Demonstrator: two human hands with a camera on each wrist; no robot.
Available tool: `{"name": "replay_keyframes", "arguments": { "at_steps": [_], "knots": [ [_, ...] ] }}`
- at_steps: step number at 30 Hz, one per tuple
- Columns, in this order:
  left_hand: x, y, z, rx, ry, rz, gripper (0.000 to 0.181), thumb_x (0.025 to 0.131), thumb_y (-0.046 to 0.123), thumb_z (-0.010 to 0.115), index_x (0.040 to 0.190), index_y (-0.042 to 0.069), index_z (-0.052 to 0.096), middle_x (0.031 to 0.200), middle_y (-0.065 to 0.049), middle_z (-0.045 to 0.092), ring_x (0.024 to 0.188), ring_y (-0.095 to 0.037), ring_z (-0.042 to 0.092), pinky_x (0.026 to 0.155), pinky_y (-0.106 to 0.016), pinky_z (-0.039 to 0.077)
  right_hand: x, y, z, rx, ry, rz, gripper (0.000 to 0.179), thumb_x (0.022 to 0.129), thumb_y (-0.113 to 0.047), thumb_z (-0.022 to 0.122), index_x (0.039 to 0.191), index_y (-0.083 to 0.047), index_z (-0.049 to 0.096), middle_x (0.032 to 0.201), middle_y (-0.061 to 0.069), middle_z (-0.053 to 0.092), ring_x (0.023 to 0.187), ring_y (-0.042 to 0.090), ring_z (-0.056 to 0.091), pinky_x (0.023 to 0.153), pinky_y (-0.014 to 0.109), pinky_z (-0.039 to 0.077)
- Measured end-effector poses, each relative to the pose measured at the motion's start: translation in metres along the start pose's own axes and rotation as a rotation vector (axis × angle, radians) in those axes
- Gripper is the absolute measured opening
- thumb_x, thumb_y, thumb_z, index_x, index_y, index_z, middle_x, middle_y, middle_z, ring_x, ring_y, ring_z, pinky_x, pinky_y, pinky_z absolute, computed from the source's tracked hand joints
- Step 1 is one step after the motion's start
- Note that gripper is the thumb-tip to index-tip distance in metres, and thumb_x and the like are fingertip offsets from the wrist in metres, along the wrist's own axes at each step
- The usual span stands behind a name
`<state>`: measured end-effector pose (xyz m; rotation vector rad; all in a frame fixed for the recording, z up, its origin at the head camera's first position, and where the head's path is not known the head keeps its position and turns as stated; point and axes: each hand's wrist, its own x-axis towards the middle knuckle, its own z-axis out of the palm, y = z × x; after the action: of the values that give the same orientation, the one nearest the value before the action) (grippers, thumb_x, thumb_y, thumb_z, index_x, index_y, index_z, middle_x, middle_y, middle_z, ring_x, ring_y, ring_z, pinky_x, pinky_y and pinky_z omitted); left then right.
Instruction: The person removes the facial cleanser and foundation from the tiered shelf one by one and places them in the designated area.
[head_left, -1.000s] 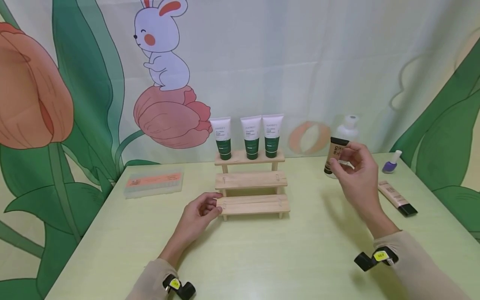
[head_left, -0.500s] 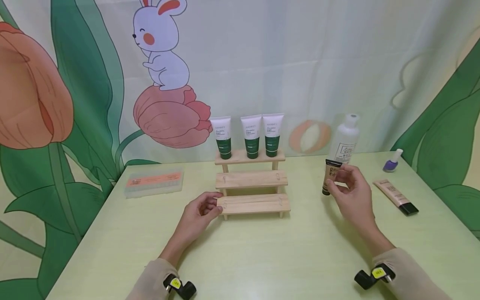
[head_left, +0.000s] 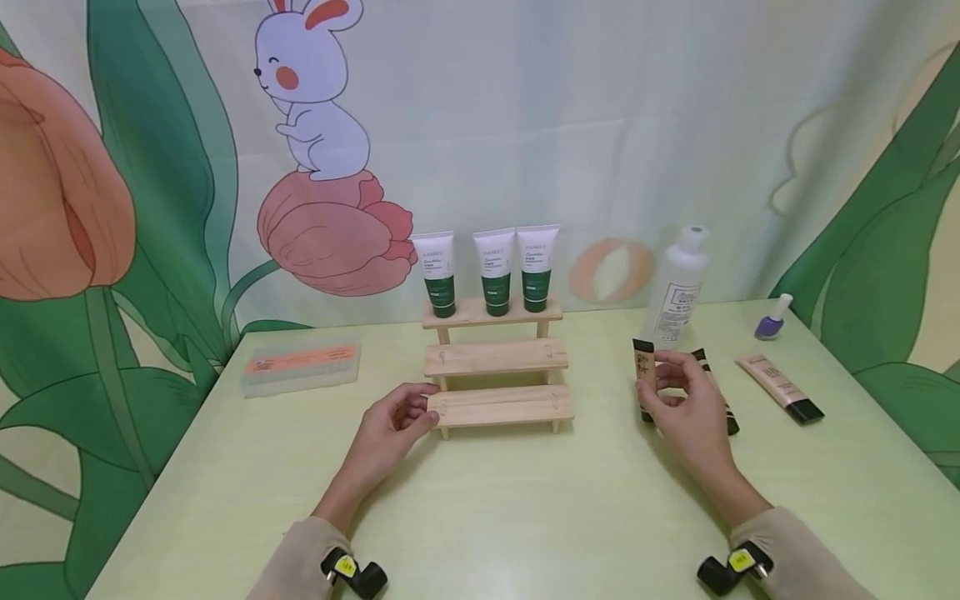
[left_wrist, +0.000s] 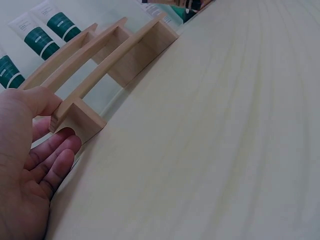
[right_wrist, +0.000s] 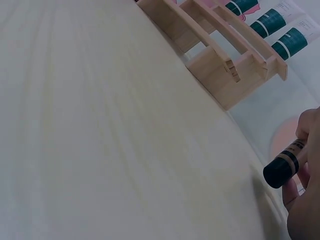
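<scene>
My right hand (head_left: 692,408) pinches a small tan cosmetic tube (head_left: 644,365) between thumb and fingers. It is upright, black cap down, over the right side of the table; the right wrist view shows the cap (right_wrist: 280,172) pointing out below the fingers. With thumb and fingertips, my left hand (head_left: 392,423) grips the left end of the lowest step of a three-step wooden display rack (head_left: 501,407). Three white and green tubes (head_left: 494,271) stand caps down on the rack's top step. Another tan and black tube (head_left: 731,419) lies partly hidden behind my right hand.
A white bottle (head_left: 677,287) stands behind the right hand. Farther right are a beige tube (head_left: 780,387) lying flat and a purple nail polish bottle (head_left: 770,325). At the back left lies a flat clear case (head_left: 300,372) with an orange label. A printed curtain hangs behind the table.
My right hand has come down and slightly left with the tan tube, uncovering the white bottle and the tube lying behind the hand. My left hand keeps its grip on the rack.
</scene>
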<state>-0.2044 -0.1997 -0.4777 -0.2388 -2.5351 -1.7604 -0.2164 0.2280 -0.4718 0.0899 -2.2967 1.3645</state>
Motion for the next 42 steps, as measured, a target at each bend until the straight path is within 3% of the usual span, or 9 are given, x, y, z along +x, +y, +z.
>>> {"name": "replay_keyframes", "arguments": {
  "at_steps": [11,18,24,30,33,37,42],
  "knots": [
    [0.000,0.000,0.001,0.012,0.001,0.009,0.031,0.105,0.015,0.079,0.136,0.015,0.075,0.113,-0.011,0.068,0.095,-0.023,0.062,0.079,-0.023,0.052,-0.002,0.006,0.003,-0.074,-0.013,0.030,0.043,0.100,-0.014,0.082,0.140,-0.004,0.070,0.111,0.014,0.071,0.096,0.017,0.063,0.076,0.008,0.051],
    [0.002,0.000,-0.001,0.009,-0.004,0.013,0.032,0.104,0.014,0.079,0.136,0.015,0.075,0.113,-0.012,0.069,0.095,-0.022,0.063,0.080,-0.023,0.052,0.002,0.008,0.005,-0.117,-0.048,-0.001,0.038,0.099,-0.008,0.082,0.136,-0.003,0.072,0.106,0.015,0.073,0.092,0.022,0.065,0.073,0.008,0.050],
    [0.002,0.000,-0.001,0.011,-0.001,0.010,0.032,0.104,0.014,0.079,0.136,0.015,0.075,0.114,-0.012,0.070,0.096,-0.022,0.063,0.080,-0.023,0.052,0.002,0.008,0.006,-0.153,-0.057,-0.012,0.028,0.102,-0.017,0.082,0.125,-0.002,0.076,0.102,0.014,0.074,0.088,0.024,0.067,0.070,0.008,0.049],
    [0.002,0.000,0.000,0.011,-0.004,0.009,0.032,0.105,0.015,0.079,0.136,0.015,0.075,0.114,-0.011,0.069,0.096,-0.023,0.062,0.080,-0.023,0.052,0.001,0.011,0.006,-0.175,-0.064,0.021,0.035,0.102,-0.020,0.081,0.131,-0.002,0.073,0.105,0.014,0.073,0.092,0.025,0.068,0.071,0.008,0.048],
    [0.002,0.001,0.000,0.009,-0.007,0.008,0.032,0.105,0.015,0.079,0.137,0.016,0.075,0.115,-0.012,0.070,0.097,-0.023,0.062,0.080,-0.023,0.052,0.001,0.010,0.006,-0.197,-0.041,0.034,0.042,0.102,-0.025,0.081,0.136,-0.003,0.069,0.113,0.014,0.071,0.099,0.026,0.066,0.078,0.016,0.049],
    [0.002,0.000,0.000,0.008,-0.011,0.000,0.033,0.105,0.016,0.079,0.137,0.016,0.075,0.115,-0.011,0.070,0.098,-0.023,0.063,0.081,-0.023,0.052,0.000,0.005,0.004,-0.191,0.052,0.007,0.057,0.099,-0.027,0.083,0.147,-0.006,0.060,0.128,0.016,0.061,0.114,0.031,0.059,0.088,0.034,0.043],
    [0.001,0.000,0.001,-0.008,-0.006,0.002,0.033,0.104,0.016,0.079,0.137,0.016,0.075,0.115,-0.011,0.069,0.098,-0.023,0.063,0.081,-0.023,0.052,0.006,-0.005,0.000,-0.114,0.135,-0.104,0.065,0.095,-0.017,0.085,0.153,-0.008,0.056,0.134,0.018,0.056,0.120,0.029,0.055,0.093,0.031,0.040]
  ]
}}
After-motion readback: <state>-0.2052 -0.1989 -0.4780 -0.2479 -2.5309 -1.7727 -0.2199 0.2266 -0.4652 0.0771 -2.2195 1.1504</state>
